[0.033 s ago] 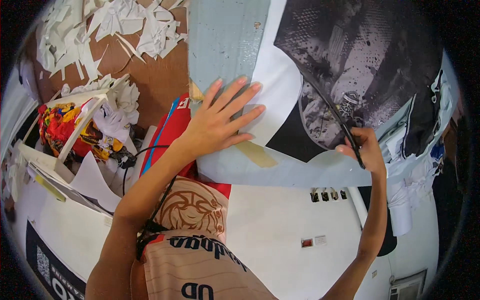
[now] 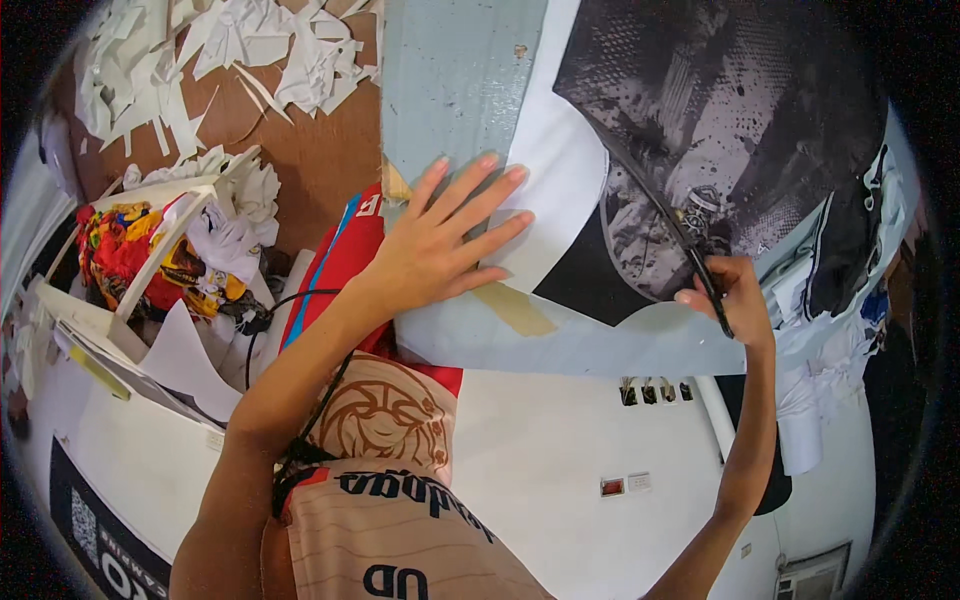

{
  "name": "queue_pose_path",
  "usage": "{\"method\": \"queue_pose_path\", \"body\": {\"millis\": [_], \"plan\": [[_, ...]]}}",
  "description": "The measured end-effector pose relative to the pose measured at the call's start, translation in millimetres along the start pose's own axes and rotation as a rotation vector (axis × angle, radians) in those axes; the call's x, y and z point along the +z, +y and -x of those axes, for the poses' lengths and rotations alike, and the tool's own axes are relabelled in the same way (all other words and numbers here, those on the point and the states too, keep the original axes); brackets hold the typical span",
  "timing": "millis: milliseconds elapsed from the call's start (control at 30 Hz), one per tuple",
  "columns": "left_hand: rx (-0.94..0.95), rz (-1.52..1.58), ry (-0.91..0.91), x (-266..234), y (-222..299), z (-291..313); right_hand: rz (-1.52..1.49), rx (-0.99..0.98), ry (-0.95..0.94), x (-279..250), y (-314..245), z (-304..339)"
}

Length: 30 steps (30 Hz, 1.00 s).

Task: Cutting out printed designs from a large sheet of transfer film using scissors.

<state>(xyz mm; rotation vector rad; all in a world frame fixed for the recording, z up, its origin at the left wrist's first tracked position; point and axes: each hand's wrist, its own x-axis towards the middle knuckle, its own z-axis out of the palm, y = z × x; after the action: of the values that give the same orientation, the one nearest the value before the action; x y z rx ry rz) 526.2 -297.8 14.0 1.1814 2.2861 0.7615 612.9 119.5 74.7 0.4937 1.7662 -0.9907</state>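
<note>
My left hand [image 2: 437, 238] lies flat with fingers spread, its fingertips on the white margin of a printed fabric panel [image 2: 740, 130] and its palm over the table edge. The panel is black and grey with a speckled pattern and a curved lower edge. My right hand [image 2: 733, 302] is closed around the lower end of long, dark scissors [image 2: 668, 212], seen almost edge-on. Their blades run up and left along the panel, beside the white margin. Whether the blades are parted cannot be made out. A black corner [image 2: 592, 270] of the panel lies between the hands.
The pale blue-grey table [image 2: 450, 90] carries a strip of tan tape [image 2: 517, 308]. White scraps [image 2: 320, 60] litter the brown surface at far left. A white-framed bin [image 2: 160, 250] holds colourful cloth. Dark and white fabric [image 2: 845, 250] is bunched at the right edge.
</note>
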Motion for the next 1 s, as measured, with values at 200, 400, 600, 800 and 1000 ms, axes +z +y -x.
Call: {"method": "queue_pose_path", "body": {"millis": [200,400,600,800,1000], "plan": [[0.018,0.007,0.018,7.0,0.5,0.2,-0.014,-0.166,0.273,-10.0,5.2,-2.0],[0.0,0.014,0.036,4.1,0.0,3.5,0.258,-0.215,0.292,-2.5,-35.4,-2.5],[0.018,0.05,0.059,-1.9,4.4,-2.3,0.172,-0.17,0.592,68.5,-52.7,30.3],[-0.022,0.102,0.206,-11.7,-5.5,-16.2,-0.528,0.0,0.29,178.0,-17.0,42.6],[0.101,-0.055,0.357,-57.1,-38.5,-114.3,-1.071,-0.127,0.361,271.7,-62.6,9.8]]}}
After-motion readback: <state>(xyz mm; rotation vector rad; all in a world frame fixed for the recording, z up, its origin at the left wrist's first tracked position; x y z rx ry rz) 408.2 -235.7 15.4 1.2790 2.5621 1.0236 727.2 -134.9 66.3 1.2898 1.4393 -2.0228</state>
